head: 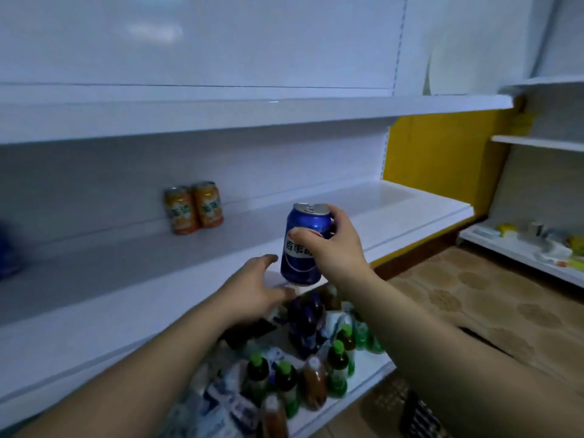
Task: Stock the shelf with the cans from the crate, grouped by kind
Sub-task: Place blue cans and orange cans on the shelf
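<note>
- While the blue can (298,267) is gripped round its upper half by the right hand (338,248), thumb across the label and fingers curled behind the rim, the hold should be kept firm. The can is tilted slightly and held in the air over the front edge of the shelf (126,279).
- The left hand (252,289) is held open with relaxed fingers and nothing in it, just beside the can's base. It could be used to steady the bottom at set-down.
- The can should be brought upright before contact, landed flat, then slid back rather than dropped.
- Two orange cans (193,207) are stood touching at the back of the shelf, to the left. The blue can is best placed well apart from them so a separate group is started.
- A blurred blue shape (8,248) is seen at the far left of the same shelf. Whether it is the same kind cannot be told.
- Bottles (316,374) are packed on the lower shelf under the hands, so a slip off the edge would land among them.
</note>
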`<action>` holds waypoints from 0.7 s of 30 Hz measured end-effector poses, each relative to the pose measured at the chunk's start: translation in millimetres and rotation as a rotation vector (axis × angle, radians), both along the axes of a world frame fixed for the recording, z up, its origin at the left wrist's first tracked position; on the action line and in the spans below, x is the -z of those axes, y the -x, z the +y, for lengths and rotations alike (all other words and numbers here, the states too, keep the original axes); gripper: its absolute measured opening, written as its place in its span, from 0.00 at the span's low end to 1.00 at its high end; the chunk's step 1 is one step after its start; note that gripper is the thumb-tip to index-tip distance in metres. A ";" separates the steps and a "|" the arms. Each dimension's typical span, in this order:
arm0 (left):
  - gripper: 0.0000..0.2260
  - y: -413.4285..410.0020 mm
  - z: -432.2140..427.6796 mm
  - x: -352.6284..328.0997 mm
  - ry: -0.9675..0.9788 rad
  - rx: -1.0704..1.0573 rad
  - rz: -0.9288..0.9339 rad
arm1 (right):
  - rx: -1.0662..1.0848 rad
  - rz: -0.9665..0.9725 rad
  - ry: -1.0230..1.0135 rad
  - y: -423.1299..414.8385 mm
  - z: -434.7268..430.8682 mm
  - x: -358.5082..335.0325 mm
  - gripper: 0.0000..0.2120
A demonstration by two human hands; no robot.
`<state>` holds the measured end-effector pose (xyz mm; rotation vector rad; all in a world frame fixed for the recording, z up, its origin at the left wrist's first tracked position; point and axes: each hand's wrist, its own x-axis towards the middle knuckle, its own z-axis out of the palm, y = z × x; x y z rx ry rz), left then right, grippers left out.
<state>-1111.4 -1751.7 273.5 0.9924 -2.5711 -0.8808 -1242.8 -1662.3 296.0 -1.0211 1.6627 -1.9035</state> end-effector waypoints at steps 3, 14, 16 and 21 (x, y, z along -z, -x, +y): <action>0.35 -77.9 -28.1 -7.3 0.068 -0.151 -0.109 | -0.143 0.017 -0.005 -56.6 -33.3 -12.4 0.27; 0.37 -338.7 -80.3 6.4 0.093 -0.729 -0.594 | -0.575 0.125 -0.124 -209.3 -127.4 5.9 0.26; 0.38 -355.1 -80.0 12.9 0.044 -0.755 -0.620 | -0.620 0.154 -0.121 -226.9 -139.9 10.6 0.27; 0.39 -365.2 -85.3 24.2 0.075 -0.775 -0.614 | -0.684 0.213 -0.093 -262.9 -183.8 13.7 0.26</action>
